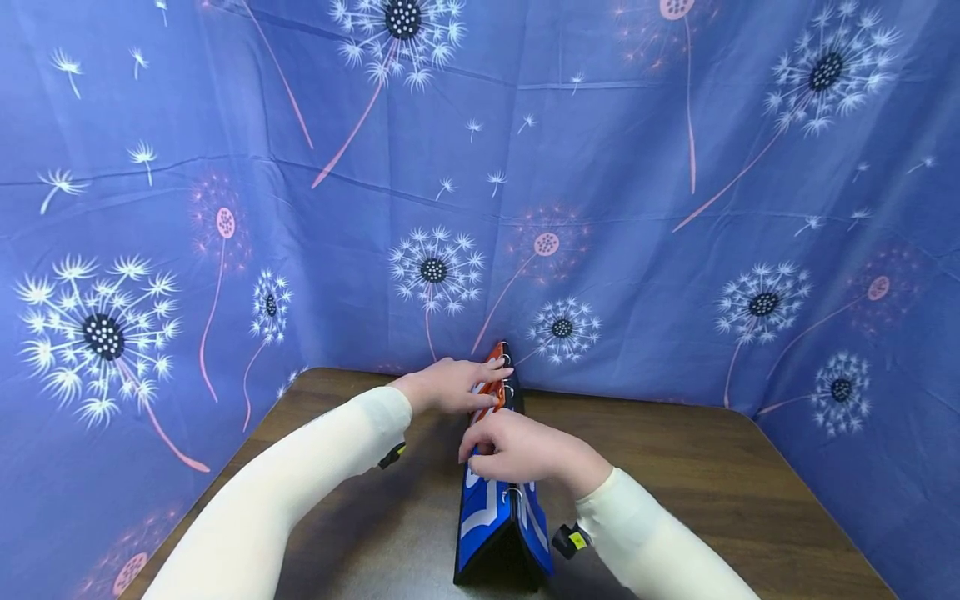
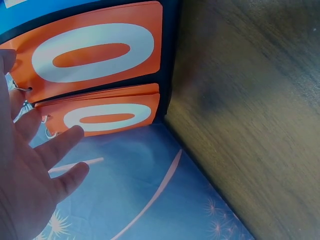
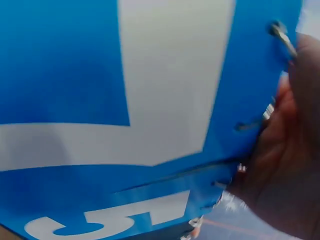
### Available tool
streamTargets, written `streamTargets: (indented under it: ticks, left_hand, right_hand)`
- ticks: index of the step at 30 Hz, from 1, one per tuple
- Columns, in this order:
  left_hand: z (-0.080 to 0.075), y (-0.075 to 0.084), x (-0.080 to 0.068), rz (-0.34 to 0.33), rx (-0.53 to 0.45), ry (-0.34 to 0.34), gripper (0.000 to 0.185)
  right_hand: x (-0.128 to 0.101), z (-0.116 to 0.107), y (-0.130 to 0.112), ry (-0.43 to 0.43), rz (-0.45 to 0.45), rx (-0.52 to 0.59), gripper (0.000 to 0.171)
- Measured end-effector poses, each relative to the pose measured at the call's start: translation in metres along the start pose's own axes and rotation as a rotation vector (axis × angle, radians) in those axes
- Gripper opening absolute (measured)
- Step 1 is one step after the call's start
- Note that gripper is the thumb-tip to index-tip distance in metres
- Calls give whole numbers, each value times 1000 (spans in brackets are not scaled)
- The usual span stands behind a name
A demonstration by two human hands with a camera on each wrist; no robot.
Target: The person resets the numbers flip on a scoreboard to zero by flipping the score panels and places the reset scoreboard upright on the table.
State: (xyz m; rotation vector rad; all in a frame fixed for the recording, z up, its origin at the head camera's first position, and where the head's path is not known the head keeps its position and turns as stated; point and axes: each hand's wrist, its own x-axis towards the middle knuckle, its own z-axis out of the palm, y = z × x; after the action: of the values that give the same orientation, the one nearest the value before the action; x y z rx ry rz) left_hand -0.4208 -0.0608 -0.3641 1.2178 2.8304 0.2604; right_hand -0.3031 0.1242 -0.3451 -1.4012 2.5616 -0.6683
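Observation:
A tent-shaped flip scoreboard [image 1: 491,500] stands on the table, its blue and orange number cards hung on metal rings along the top ridge. My left hand [image 1: 453,385] lies across the ridge at the far end, fingers spread over the orange cards [image 2: 95,50], which show white zeros. Nearer to me, my right hand [image 1: 525,450] reaches over the ridge from the right. Its index finger and thumb curl together at a blue number card on the left face; the exact contact is hidden. In the right wrist view, blue cards [image 3: 65,75] with white digits fill most of the picture.
The brown wooden table [image 1: 660,475] extends on both sides of the scoreboard. A blue cloth [image 1: 622,317] printed with dandelions hangs behind the table and along its sides. A small black wrist device [image 1: 570,540] shows below the right sleeve.

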Motion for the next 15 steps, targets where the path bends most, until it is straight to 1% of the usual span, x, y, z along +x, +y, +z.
streamTargets:
  ticks: [2,3,5,7,9,11,13,15]
  left_hand:
    - [1,0,-1,-4,-4,0,61]
    - [1,0,-1,-5,-5,2,61]
    - [1,0,-1,-7,-3,10,61]
    - [2,-1,-1,-11,-2,14,61]
    - [2,0,0,-14,1,14,61]
    - [2,1,0,-17,2,10,61]
    - [1,1,0,-21,2,6,61]
    - [1,2,0,-26,4,2,61]
  right_hand:
    - [-6,-2,5,72,-33,167,21]
    - [-10,-3,8,127,-51,239,19]
    - [-18,-3,18,263,-89,358,15]
    - [-27,-2,30,423,-86,434,10]
    - [-35,1,43,575,-35,474,6]
    - [-43,6,56,673,43,503,7]
    - [-50,12,67,706,146,539,11]
    - [-55,21,77,683,226,567,16]
